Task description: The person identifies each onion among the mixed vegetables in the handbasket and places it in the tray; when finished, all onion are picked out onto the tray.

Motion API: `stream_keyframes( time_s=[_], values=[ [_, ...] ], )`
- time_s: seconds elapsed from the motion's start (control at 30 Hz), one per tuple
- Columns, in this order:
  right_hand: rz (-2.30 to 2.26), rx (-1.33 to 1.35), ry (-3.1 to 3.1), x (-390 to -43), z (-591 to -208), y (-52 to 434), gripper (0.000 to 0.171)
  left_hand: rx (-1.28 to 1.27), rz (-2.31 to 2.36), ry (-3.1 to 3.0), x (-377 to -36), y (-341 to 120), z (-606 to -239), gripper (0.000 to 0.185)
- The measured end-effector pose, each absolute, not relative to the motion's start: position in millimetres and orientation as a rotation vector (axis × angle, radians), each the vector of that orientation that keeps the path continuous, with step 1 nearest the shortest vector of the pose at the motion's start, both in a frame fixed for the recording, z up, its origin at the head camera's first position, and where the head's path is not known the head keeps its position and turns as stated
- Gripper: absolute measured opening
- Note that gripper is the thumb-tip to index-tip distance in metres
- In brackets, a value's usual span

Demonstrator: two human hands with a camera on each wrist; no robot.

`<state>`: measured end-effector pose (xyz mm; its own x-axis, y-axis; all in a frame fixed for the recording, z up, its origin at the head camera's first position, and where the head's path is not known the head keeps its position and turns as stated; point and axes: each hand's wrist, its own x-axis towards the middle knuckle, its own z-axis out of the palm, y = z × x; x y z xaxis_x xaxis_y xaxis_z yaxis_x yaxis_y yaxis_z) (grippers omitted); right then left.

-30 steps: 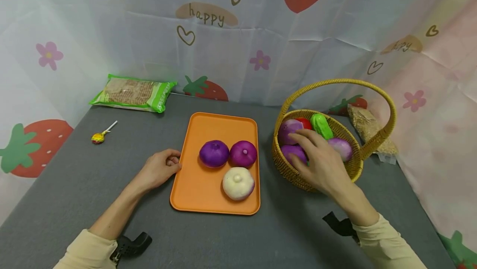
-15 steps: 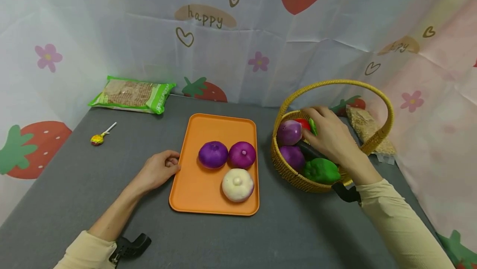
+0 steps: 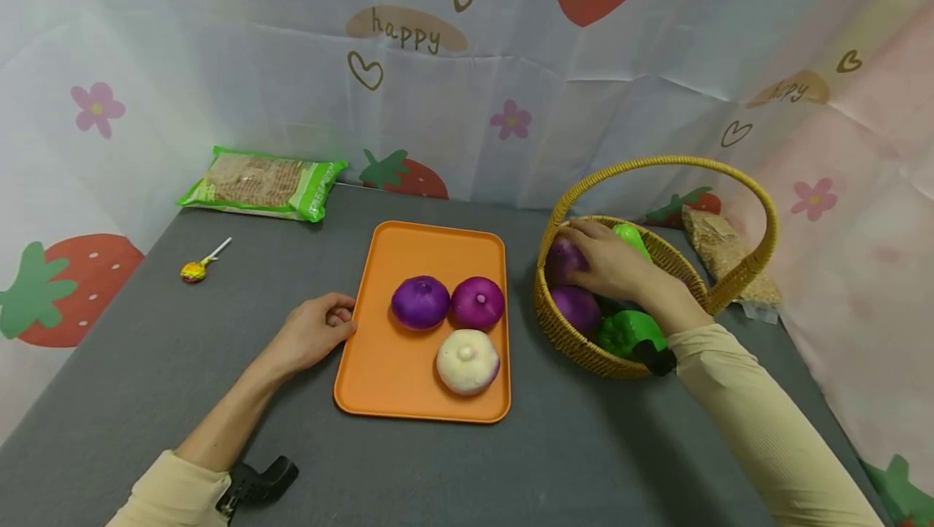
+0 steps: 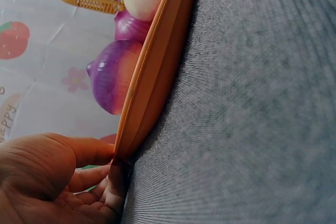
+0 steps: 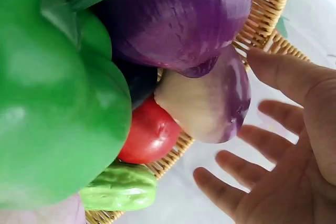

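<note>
My left hand [image 3: 315, 332] pinches the left rim of an orange tray [image 3: 430, 247], with thumb and fingers at its edge in the left wrist view. Two purple onions [image 3: 421, 302] and a white turnip with a purple underside [image 3: 468, 362] lie on the tray. At the right, my right hand [image 3: 613, 263] reaches into a wicker basket [image 3: 569, 357]. Its fingers are spread around the far side of a purple-and-cream turnip [image 5: 210, 98]; whether they touch it I cannot tell. Beside it are a purple onion [image 5: 178, 19] and a green bell pepper [image 5: 52, 103].
The basket also holds a red vegetable [image 5: 151, 135], a light green one [image 5: 121, 187] and something dark. Its tall handle [image 3: 667, 160] arches above. A lollipop [image 3: 194, 270] and a green-edged packet [image 3: 255, 182] lie left; a bag of grains [image 3: 718, 247] lies behind the basket.
My right hand moved from the basket's front toward its back, then left onto the turnip there. The green bell pepper came into view. My left hand stayed at the tray's rim.
</note>
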<state>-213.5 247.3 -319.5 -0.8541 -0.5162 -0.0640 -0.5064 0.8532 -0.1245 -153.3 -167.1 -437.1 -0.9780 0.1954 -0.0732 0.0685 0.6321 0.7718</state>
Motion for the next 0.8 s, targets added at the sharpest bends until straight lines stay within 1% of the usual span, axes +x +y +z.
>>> stream_keyframes(
  time_s=[0.17, 0.43, 0.8],
  values=[
    [-0.174, -0.806, 2.891, -209.9, -322.5, 250.6, 0.063, 0.218, 1.272, 2.692, -152.8, -166.8, -436.6, 0.038],
    [-0.165, -0.815, 2.946, -206.9, -325.9, 248.5, 0.05, 0.216, 1.25, 2.7, -151.8, -167.3, -437.1, 0.039],
    [-0.165, -0.712, 2.919, -208.8, -326.2, 248.8, 0.054, 0.217, 1.265, 2.704, -152.9, -166.8, -436.6, 0.038]
  ],
)
